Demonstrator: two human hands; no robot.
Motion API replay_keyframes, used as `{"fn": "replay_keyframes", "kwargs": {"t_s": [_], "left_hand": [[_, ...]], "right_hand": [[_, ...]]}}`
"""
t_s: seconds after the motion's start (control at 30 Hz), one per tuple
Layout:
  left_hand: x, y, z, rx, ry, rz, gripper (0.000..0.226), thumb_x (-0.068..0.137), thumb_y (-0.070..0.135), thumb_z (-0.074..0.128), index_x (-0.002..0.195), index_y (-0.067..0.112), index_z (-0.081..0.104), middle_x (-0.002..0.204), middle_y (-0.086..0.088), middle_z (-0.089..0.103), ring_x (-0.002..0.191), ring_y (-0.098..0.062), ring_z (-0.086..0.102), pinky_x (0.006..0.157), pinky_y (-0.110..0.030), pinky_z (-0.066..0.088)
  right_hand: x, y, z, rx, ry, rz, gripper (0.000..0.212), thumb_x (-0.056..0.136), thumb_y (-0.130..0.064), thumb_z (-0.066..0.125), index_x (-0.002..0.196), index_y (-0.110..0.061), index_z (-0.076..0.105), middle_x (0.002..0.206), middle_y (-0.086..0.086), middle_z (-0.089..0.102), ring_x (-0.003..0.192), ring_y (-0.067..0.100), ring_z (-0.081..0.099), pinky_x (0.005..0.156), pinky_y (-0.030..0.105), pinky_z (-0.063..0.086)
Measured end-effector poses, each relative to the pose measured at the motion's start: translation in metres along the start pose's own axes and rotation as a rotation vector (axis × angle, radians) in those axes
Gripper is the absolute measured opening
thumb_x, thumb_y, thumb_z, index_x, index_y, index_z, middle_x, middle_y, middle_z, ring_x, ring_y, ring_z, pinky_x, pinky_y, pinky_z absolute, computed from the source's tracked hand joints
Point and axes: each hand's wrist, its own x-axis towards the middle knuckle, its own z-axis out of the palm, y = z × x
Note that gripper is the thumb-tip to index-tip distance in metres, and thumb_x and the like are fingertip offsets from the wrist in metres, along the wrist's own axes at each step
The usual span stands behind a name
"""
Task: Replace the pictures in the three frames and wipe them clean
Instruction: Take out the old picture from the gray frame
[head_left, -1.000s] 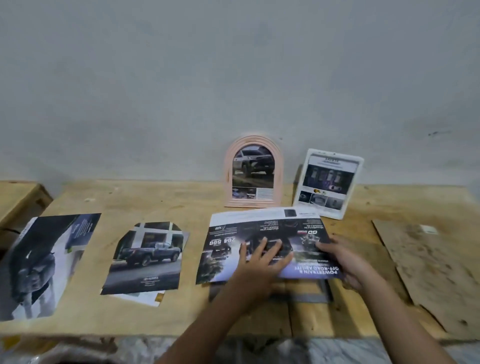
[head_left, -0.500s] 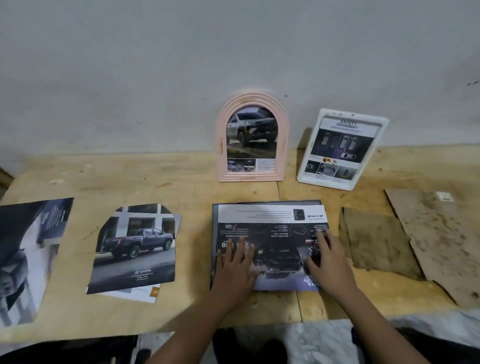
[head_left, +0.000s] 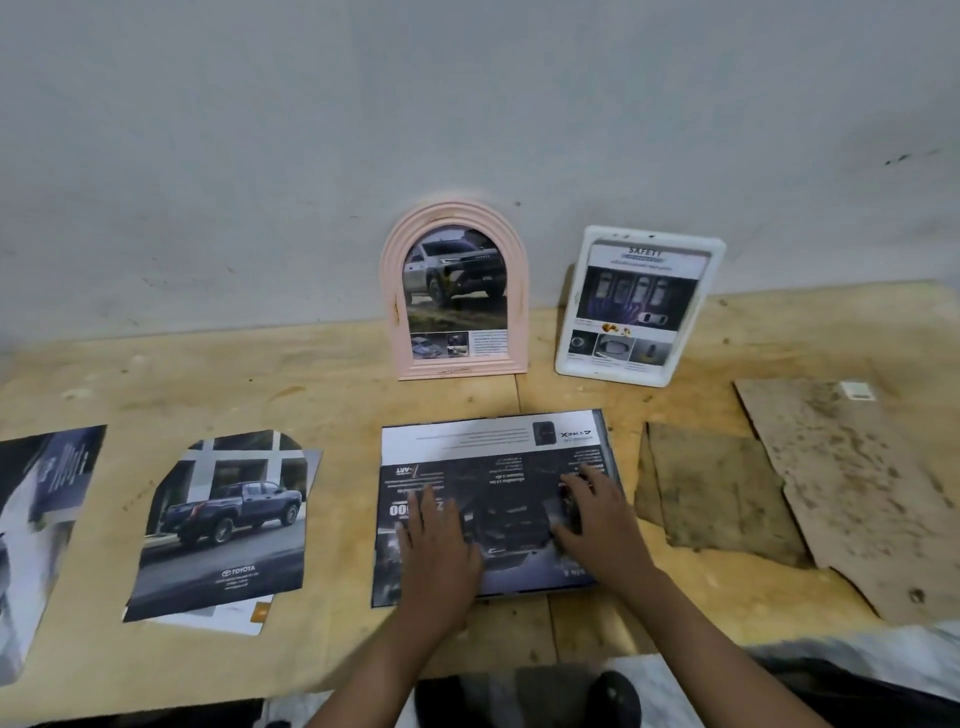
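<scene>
A dark car brochure page (head_left: 493, 467) lies flat inside a dark frame (head_left: 375, 519) face-down on the wooden table (head_left: 311, 395). My left hand (head_left: 436, 540) presses flat on the page's left half. My right hand (head_left: 597, 519) presses with spread fingers on its right half. A pink arched frame (head_left: 456, 291) with a truck picture leans against the wall behind. Beside it leans a white rectangular frame (head_left: 640, 306) with a "SAFETY" page.
An arch-cut blue pickup picture (head_left: 223, 525) lies left of the frame on another sheet. A larger page (head_left: 36, 535) hangs over the left edge. Two stained backing boards, one small (head_left: 717, 488) and one large (head_left: 841, 483), lie to the right.
The page has gone from lying loosely over the frame to sitting squared inside it. Both hands have shifted onto its surface and flattened. The camera has tilted down and closer.
</scene>
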Motion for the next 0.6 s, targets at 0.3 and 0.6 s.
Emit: {"fn": "replay_keyframes", "kwargs": {"t_s": [0.3,0.6], "left_hand": [[-0.008,0.183,0.024,-0.611,0.091,0.109,0.033,0.091,0.019,0.055,0.122,0.011,0.048,0.118,-0.004,0.048,0.110,-0.017,0.047,0.087,-0.021,0.035],[0.000,0.352,0.097,-0.775,-0.413,-0.093,0.044,0.088,0.018,0.061,0.127,0.011,0.043,0.122,-0.004,0.052,0.099,-0.012,0.049,0.074,-0.019,0.045]], "right_hand": [[0.015,0.151,-0.117,0.303,0.183,0.141,0.028,0.088,-0.018,0.056,0.116,-0.015,0.055,0.117,0.006,0.055,0.105,0.017,0.049,0.083,0.025,0.036],[-0.024,0.362,-0.182,0.272,0.129,0.785,0.036,0.086,-0.031,0.058,0.111,-0.006,0.051,0.116,0.021,0.052,0.099,0.039,0.052,0.080,0.041,0.046]]}}
